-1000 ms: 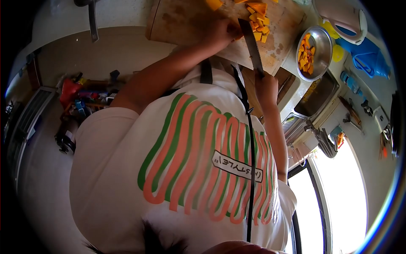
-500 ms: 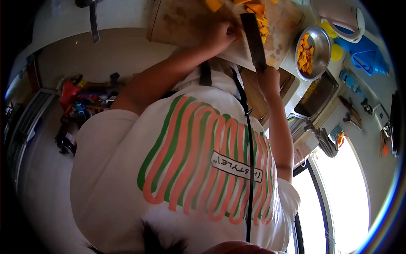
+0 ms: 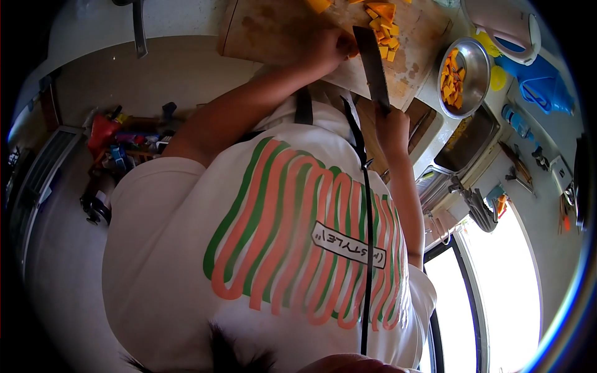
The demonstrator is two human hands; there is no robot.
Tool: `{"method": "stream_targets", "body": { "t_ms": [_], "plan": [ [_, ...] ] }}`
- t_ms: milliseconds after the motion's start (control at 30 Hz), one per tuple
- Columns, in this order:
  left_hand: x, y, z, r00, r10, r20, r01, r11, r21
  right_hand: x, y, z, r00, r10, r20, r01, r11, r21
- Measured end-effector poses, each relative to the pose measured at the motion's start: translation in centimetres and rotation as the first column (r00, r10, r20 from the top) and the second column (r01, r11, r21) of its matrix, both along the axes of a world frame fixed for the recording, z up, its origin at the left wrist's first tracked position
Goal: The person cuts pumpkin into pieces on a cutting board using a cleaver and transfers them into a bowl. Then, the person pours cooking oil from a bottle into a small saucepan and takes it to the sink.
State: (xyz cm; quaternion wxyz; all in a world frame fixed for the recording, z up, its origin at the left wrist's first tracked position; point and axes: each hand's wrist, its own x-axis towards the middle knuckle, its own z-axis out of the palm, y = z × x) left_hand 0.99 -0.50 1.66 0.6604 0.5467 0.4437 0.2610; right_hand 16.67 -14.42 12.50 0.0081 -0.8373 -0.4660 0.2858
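Observation:
My right hand (image 3: 392,127) is closed round the handle of a broad, square-ended kitchen knife (image 3: 371,65). Its dark blade points away from me over the near part of a wooden cutting board (image 3: 273,31). Curled fingers of my left hand (image 3: 329,53) press on a piece of pumpkin (image 3: 353,50) just left of the blade; most of that piece is hidden. Cut orange pumpkin chunks (image 3: 385,34) lie heaped on the board right of the blade. A larger pumpkin piece (image 3: 318,5) lies at the top edge of view.
Right of the board stands a steel bowl (image 3: 479,81) with orange pieces in it. Beyond it are a pale jug (image 3: 500,22) and a blue plastic container (image 3: 541,84). A sink (image 3: 463,146) lies nearer to me on the right. A dark handle (image 3: 138,34) overhangs the counter at left.
The knife has shifted slightly left and towards me, staying in my right hand. My left hand stays almost in place. More of the chunk heap shows beside the blade.

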Motion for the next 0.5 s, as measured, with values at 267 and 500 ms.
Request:
{"method": "stream_targets", "body": {
  "t_ms": [267, 500],
  "plan": [
    [0.0, -0.1, 0.2, 0.999, 0.017, -0.029, -0.016, 1.0, 0.017, 0.4, 0.0, -0.1, 0.998, -0.012, -0.064, 0.009, 0.999, -0.043],
    [0.1, -0.1, -0.2, 0.996, -0.007, -0.086, 0.015, 0.996, 0.089, -0.5, 2.0, -0.2, 0.997, 0.07, -0.012, -0.071, 0.976, -0.204]
  ]
}}
